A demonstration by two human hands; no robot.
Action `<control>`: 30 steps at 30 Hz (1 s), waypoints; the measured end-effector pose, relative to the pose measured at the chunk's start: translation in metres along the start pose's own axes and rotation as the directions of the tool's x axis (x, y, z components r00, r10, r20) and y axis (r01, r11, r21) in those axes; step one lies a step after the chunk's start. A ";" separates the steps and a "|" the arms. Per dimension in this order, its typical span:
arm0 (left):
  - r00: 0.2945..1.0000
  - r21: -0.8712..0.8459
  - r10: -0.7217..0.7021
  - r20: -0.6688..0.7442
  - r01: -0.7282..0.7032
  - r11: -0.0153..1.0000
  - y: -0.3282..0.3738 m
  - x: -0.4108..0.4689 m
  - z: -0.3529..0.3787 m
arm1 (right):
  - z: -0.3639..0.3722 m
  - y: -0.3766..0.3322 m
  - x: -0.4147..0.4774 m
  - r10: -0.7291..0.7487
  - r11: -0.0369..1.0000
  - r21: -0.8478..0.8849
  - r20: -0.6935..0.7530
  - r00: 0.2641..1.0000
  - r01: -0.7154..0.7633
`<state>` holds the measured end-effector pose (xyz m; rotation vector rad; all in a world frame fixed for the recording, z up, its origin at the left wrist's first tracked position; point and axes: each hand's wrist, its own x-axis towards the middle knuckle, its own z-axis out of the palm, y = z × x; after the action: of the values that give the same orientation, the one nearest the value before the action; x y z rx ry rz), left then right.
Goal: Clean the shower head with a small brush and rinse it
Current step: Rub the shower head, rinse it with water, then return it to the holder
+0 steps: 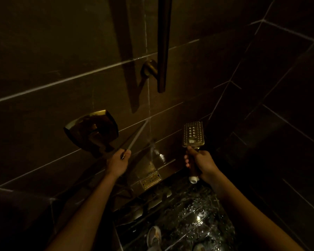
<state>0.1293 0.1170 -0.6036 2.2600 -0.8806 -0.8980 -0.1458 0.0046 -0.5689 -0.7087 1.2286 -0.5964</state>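
Observation:
My right hand [201, 162] grips the handle of a gold rectangular shower head [193, 134], held upright with its nozzle face turned toward me. The handle's white bottom end [193, 179] sticks out below my fist with no hose attached. My left hand [118, 162] is closed on a thin hose end or nozzle [123, 154], mostly hidden by my fingers. A narrow water jet [136, 136] shoots from it up and right onto the tiled wall, to the left of the shower head. Water runs down the wall [152, 151] there.
A gold square valve plate with a lever [92, 131] sits on the wall just above my left hand. A vertical rail [163, 51] on a bracket [149, 68] hangs above. Below are a gold grille [150, 181], wet dark marble floor [188, 214] and my sandalled foot [154, 234].

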 end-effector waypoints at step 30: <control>0.964 0.264 0.263 0.031 -0.261 0.928 0.247 -0.114 0.143 | -0.091 -0.071 0.004 0.034 0.971 0.238 -0.117 0.993 -0.005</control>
<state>-0.1322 0.0091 -0.4817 2.2877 -1.3346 -0.6852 -0.2353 -0.0588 -0.5338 -0.4641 1.2482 -0.7643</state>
